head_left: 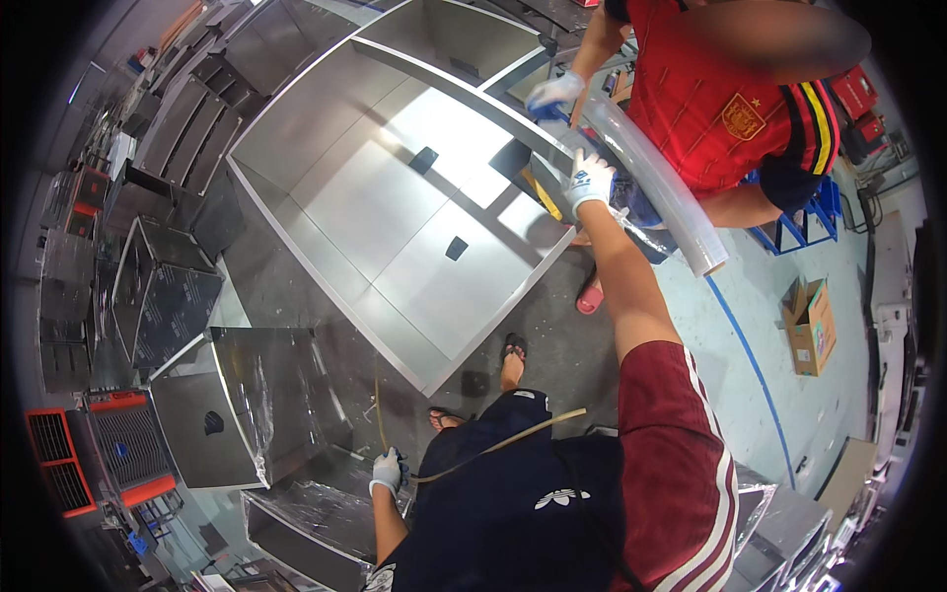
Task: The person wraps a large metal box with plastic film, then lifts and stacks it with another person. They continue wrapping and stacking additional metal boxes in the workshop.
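A large open metal cabinet (pixel 395 227) of bare grey sheet lies in front of me, its hollow side up, with a divider near its far end. My right hand (pixel 592 180), in a white glove, reaches out and closes over its right rim. Just inside that rim, a yellow strip (pixel 541 192) leans beside a dark patch. Low on the left, my gloved left hand (pixel 388 472) is closed around a thin tan strap (pixel 503 444). One length of the strap runs up toward the cabinet, and another crosses in front of my dark shirt.
A co-worker in a red shirt (pixel 725 109) stands across the right rim, a gloved hand (pixel 554 94) near it. Between us slants a clear plastic wrap roll (pixel 656 187). Film-wrapped metal boxes (pixel 281 395) stand at left; a cardboard box (pixel 811 328) sits on the right floor.
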Action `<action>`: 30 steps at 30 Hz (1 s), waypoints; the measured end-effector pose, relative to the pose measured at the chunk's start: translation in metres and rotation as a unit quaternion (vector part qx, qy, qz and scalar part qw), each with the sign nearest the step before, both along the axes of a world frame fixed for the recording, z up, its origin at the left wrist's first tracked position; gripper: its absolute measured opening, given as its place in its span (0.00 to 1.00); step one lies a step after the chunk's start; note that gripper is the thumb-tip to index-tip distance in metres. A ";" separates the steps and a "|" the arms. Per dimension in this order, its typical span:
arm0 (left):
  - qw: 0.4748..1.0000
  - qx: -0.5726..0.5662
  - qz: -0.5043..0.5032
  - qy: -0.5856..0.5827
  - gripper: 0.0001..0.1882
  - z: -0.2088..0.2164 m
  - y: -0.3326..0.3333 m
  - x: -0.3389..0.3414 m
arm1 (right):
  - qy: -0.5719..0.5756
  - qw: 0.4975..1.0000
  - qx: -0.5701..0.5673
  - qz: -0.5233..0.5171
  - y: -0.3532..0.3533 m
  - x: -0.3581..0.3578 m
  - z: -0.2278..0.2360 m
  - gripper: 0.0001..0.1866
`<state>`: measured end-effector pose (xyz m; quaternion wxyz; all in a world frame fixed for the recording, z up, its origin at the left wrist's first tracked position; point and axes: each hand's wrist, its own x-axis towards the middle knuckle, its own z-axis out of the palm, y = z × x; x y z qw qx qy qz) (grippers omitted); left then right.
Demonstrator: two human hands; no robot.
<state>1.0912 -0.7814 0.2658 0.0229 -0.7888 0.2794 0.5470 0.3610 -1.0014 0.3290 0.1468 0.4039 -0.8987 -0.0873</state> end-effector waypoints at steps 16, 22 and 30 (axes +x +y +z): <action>1.000 -0.028 0.010 -0.010 0.22 0.023 0.011 -0.052 | 0.037 0.995 -0.076 0.057 -0.041 -0.023 -0.043 0.08; 1.000 -0.025 0.009 -0.002 0.22 0.007 0.008 -0.056 | 0.016 0.994 -0.097 0.042 -0.042 -0.020 -0.039 0.07; 1.000 -0.016 -0.001 0.010 0.24 0.010 0.004 -0.054 | -0.024 0.995 -0.081 0.047 -0.038 -0.018 -0.033 0.10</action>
